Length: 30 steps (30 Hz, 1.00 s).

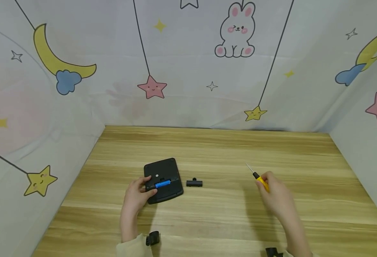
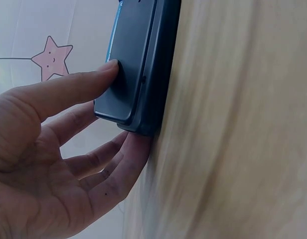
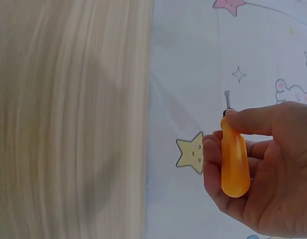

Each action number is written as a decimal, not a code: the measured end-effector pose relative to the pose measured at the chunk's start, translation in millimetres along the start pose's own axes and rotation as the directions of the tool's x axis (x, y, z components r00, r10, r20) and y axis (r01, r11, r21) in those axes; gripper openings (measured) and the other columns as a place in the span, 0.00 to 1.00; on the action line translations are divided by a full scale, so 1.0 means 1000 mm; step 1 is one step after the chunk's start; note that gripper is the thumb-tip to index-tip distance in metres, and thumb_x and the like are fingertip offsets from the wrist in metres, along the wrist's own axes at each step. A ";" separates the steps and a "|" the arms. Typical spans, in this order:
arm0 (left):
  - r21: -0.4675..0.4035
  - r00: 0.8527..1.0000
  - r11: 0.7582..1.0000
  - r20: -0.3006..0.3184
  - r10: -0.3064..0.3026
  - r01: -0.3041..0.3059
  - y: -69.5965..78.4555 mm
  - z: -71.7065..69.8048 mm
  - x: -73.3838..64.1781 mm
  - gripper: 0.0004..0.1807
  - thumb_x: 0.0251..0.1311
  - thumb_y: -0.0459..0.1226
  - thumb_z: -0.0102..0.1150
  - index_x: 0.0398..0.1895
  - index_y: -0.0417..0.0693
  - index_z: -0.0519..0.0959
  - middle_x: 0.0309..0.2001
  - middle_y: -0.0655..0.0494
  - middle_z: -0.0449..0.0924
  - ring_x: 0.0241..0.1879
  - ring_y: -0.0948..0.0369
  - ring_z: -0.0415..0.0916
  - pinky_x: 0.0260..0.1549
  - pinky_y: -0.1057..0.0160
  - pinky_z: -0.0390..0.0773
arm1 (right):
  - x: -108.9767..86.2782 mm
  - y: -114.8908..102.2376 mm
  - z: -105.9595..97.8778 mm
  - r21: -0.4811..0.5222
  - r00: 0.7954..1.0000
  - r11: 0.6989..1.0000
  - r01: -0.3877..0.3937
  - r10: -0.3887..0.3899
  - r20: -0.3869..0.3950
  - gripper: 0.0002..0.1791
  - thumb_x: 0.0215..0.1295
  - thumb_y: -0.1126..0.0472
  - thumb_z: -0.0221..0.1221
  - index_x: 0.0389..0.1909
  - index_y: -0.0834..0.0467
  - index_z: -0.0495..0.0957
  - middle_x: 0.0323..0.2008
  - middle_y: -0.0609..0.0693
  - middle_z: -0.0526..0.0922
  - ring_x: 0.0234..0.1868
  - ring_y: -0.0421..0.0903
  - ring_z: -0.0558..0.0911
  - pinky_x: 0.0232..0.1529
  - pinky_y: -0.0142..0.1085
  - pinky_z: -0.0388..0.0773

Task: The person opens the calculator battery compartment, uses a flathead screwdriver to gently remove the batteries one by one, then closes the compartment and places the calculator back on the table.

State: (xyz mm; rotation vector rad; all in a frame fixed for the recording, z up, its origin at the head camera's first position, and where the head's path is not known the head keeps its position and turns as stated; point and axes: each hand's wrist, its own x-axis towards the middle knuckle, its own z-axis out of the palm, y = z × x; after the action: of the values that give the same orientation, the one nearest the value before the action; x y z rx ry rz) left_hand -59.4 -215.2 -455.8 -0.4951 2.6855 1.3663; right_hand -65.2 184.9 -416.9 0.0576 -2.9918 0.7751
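A black calculator (image 1: 167, 167) lies back side up on the table, with a blue battery (image 1: 162, 184) in its uncovered compartment. My left hand (image 1: 137, 192) grips its left edge. The left wrist view shows the thumb (image 2: 101, 77) on the calculator's back and other fingers at its edge. Just right of the calculator is the small black battery cover (image 1: 194, 183), apart from it. Over the right side of the table, my right hand (image 1: 276, 192) holds a yellow-handled screwdriver (image 3: 234, 167), its thin metal shaft (image 1: 249, 167) pointing up and left in the head view.
The wood-grain table (image 1: 220, 150) meets pale cloth walls (image 1: 188, 110) at the back and both sides, printed with stars, moons and a rabbit. Black wrist-camera mounts sit at the left wrist (image 1: 153, 238) and the right wrist (image 1: 273, 252).
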 end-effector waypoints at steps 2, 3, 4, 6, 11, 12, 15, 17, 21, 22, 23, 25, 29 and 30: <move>-0.001 1.000 1.000 -0.001 0.002 -0.002 0.002 0.001 0.001 0.30 0.55 0.33 0.65 0.64 0.43 0.72 0.58 0.34 0.67 0.52 0.40 0.74 0.46 0.52 0.80 | 0.001 -0.005 0.001 0.007 1.000 1.000 0.014 -0.014 0.002 0.13 0.69 0.56 0.54 0.44 0.63 0.72 0.29 0.54 0.79 0.24 0.46 0.71 0.24 0.35 0.64; 0.000 1.000 1.000 -0.002 0.002 -0.002 0.003 0.001 0.001 0.30 0.55 0.33 0.65 0.64 0.43 0.72 0.58 0.34 0.67 0.52 0.40 0.74 0.46 0.51 0.80 | 0.001 -0.007 0.001 0.006 1.000 1.000 0.027 -0.027 -0.004 0.13 0.69 0.56 0.55 0.44 0.62 0.72 0.28 0.53 0.79 0.23 0.46 0.71 0.23 0.35 0.64; 0.002 1.000 1.000 -0.004 0.001 -0.001 0.002 0.001 0.002 0.30 0.55 0.33 0.65 0.64 0.43 0.72 0.58 0.34 0.67 0.53 0.40 0.74 0.47 0.51 0.80 | 0.002 -0.010 0.002 0.008 0.999 0.999 0.041 -0.041 -0.011 0.12 0.69 0.57 0.55 0.43 0.62 0.72 0.27 0.53 0.78 0.22 0.45 0.70 0.23 0.35 0.63; -0.002 1.000 1.000 -0.005 -0.003 0.003 0.003 0.001 0.002 0.31 0.55 0.33 0.65 0.64 0.43 0.71 0.58 0.34 0.67 0.53 0.40 0.74 0.47 0.51 0.80 | 0.003 -0.015 0.005 0.007 0.997 0.997 0.077 -0.076 -0.032 0.11 0.68 0.58 0.56 0.42 0.62 0.72 0.26 0.51 0.77 0.21 0.45 0.69 0.23 0.35 0.63; -0.001 1.000 1.000 -0.010 -0.007 0.007 0.001 -0.001 0.001 0.31 0.55 0.32 0.66 0.64 0.42 0.71 0.58 0.34 0.67 0.52 0.41 0.75 0.46 0.52 0.80 | 0.003 -0.027 0.013 0.020 0.987 0.988 0.150 -0.149 -0.054 0.08 0.65 0.61 0.59 0.40 0.61 0.73 0.24 0.50 0.77 0.21 0.43 0.69 0.23 0.34 0.64; 0.000 1.000 1.000 -0.011 -0.003 0.003 0.001 -0.001 0.001 0.31 0.55 0.32 0.66 0.64 0.42 0.72 0.58 0.34 0.67 0.52 0.41 0.75 0.45 0.52 0.80 | 0.002 -0.029 0.015 0.025 0.987 0.988 0.153 -0.152 -0.050 0.08 0.65 0.61 0.59 0.39 0.60 0.73 0.24 0.50 0.77 0.21 0.43 0.68 0.23 0.34 0.64; -0.002 1.000 1.000 -0.009 0.003 -0.003 0.000 -0.001 -0.001 0.31 0.54 0.32 0.66 0.64 0.41 0.72 0.57 0.33 0.67 0.51 0.40 0.75 0.44 0.53 0.81 | 0.000 -0.037 0.021 0.038 0.988 0.987 0.155 -0.154 -0.022 0.07 0.64 0.60 0.60 0.38 0.59 0.74 0.24 0.49 0.77 0.20 0.41 0.67 0.21 0.32 0.63; -0.005 1.000 1.000 -0.011 0.014 -0.014 0.000 0.000 -0.001 0.31 0.54 0.31 0.66 0.63 0.41 0.72 0.57 0.32 0.67 0.51 0.39 0.76 0.43 0.53 0.81 | 0.000 -0.041 0.025 0.041 0.988 0.987 0.155 -0.155 -0.006 0.07 0.64 0.59 0.61 0.37 0.58 0.75 0.24 0.47 0.77 0.19 0.39 0.66 0.19 0.30 0.62; -0.015 1.000 1.000 -0.007 0.019 -0.019 0.000 0.002 0.000 0.31 0.53 0.30 0.66 0.63 0.40 0.72 0.56 0.31 0.66 0.51 0.37 0.76 0.43 0.53 0.82 | 0.001 -0.051 0.035 0.047 0.987 0.986 0.157 -0.158 0.022 0.07 0.62 0.58 0.63 0.36 0.56 0.76 0.26 0.46 0.79 0.17 0.37 0.65 0.17 0.28 0.61; -0.018 1.000 1.000 -0.005 0.016 -0.016 0.000 0.003 0.000 0.31 0.53 0.30 0.66 0.63 0.40 0.72 0.57 0.31 0.66 0.51 0.37 0.76 0.42 0.53 0.82 | 0.001 -0.054 0.037 0.049 0.987 0.986 0.158 -0.159 0.026 0.07 0.62 0.58 0.63 0.36 0.55 0.76 0.26 0.46 0.79 0.17 0.37 0.64 0.17 0.28 0.61; -0.021 1.000 1.000 -0.003 0.014 -0.014 0.000 0.003 0.001 0.31 0.53 0.31 0.66 0.63 0.40 0.72 0.57 0.31 0.66 0.51 0.37 0.76 0.42 0.53 0.82 | 0.001 -0.056 0.040 0.051 0.987 0.986 0.159 -0.161 0.027 0.07 0.62 0.58 0.63 0.36 0.55 0.76 0.27 0.45 0.80 0.17 0.37 0.64 0.17 0.27 0.61; -0.016 1.000 1.000 -0.003 0.011 -0.011 -0.001 0.003 0.001 0.31 0.53 0.31 0.66 0.63 0.40 0.72 0.58 0.30 0.66 0.51 0.37 0.76 0.42 0.53 0.82 | 0.002 -0.060 0.046 0.048 0.984 0.983 0.175 -0.176 0.016 0.07 0.61 0.58 0.64 0.35 0.54 0.76 0.28 0.45 0.80 0.17 0.36 0.64 0.17 0.27 0.61; 0.005 1.000 1.000 -0.011 0.015 -0.015 -0.003 0.003 0.003 0.30 0.52 0.31 0.67 0.62 0.40 0.73 0.58 0.30 0.67 0.49 0.39 0.77 0.43 0.53 0.82 | 0.004 -0.066 0.055 0.036 0.973 0.973 0.229 -0.229 -0.010 0.07 0.60 0.57 0.64 0.33 0.54 0.76 0.27 0.43 0.79 0.18 0.34 0.64 0.19 0.26 0.62; 0.009 1.000 1.000 -0.012 0.016 -0.016 -0.003 0.003 0.003 0.31 0.52 0.31 0.67 0.62 0.40 0.73 0.58 0.30 0.67 0.49 0.39 0.77 0.42 0.53 0.82 | 0.006 -0.067 0.057 0.036 0.970 0.969 0.245 -0.245 -0.013 0.07 0.60 0.57 0.64 0.33 0.54 0.76 0.27 0.43 0.79 0.18 0.34 0.64 0.19 0.25 0.62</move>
State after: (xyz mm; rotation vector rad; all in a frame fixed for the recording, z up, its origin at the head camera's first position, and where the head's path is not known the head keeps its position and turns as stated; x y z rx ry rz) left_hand -61.8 -215.1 -460.8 -0.4843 2.7101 1.3586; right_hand -69.7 98.8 -433.9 0.4155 -2.8851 0.7982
